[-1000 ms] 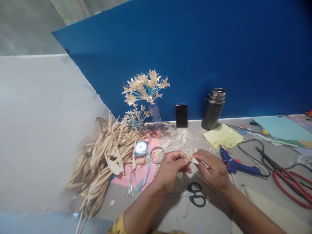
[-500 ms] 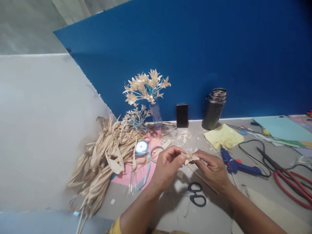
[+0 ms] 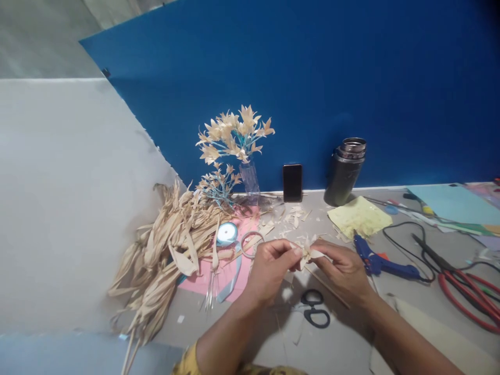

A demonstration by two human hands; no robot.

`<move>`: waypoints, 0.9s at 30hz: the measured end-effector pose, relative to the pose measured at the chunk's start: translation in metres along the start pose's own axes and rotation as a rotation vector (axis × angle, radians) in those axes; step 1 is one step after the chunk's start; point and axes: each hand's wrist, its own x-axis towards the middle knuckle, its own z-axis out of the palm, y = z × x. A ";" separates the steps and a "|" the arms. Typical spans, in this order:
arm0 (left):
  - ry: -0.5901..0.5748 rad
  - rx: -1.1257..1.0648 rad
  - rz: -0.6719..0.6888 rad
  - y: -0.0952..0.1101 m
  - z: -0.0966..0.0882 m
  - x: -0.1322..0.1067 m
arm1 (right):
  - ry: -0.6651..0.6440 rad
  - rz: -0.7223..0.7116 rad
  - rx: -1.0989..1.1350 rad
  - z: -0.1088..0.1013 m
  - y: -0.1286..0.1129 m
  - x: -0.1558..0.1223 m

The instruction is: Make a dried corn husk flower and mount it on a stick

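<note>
Between my two hands is a small pale flower (image 3: pixel 307 255) of dried husk, its petals spread. My left hand (image 3: pixel 273 265) pinches its left side between thumb and fingers. On the other side, the fingertips of my right hand (image 3: pixel 341 268) close on a petal. A thin brown stick (image 3: pixel 328 289) slants down to the right below the flower; whether it is joined to the flower is hidden. Black-handled scissors (image 3: pixel 315 308) lie on the table just under my hands. A blue glue gun (image 3: pixel 385 264) rests right of my right hand.
Dried corn husks (image 3: pixel 156 271) are heaped at left beside pink paper (image 3: pixel 195 285) and a ribbon spool (image 3: pixel 227 234). Behind stand a vase (image 3: pixel 250 182) of husk flowers (image 3: pixel 234 133), a phone (image 3: pixel 292 183) and a dark flask (image 3: pixel 344 174). Large red-handled shears (image 3: pixel 464 291) lie at right.
My hands stay at nearly the same place, still pinching the flower. The flower has turned slightly, and its petals show more openly now. The camera view has shifted a little.
</note>
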 end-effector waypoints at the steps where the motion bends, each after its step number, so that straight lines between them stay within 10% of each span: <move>1: 0.013 0.022 -0.003 0.000 0.001 0.000 | -0.004 0.001 0.002 0.000 0.000 0.000; 27: -0.163 -0.106 -0.261 -0.005 -0.008 0.005 | -0.399 0.309 0.280 -0.006 0.001 0.000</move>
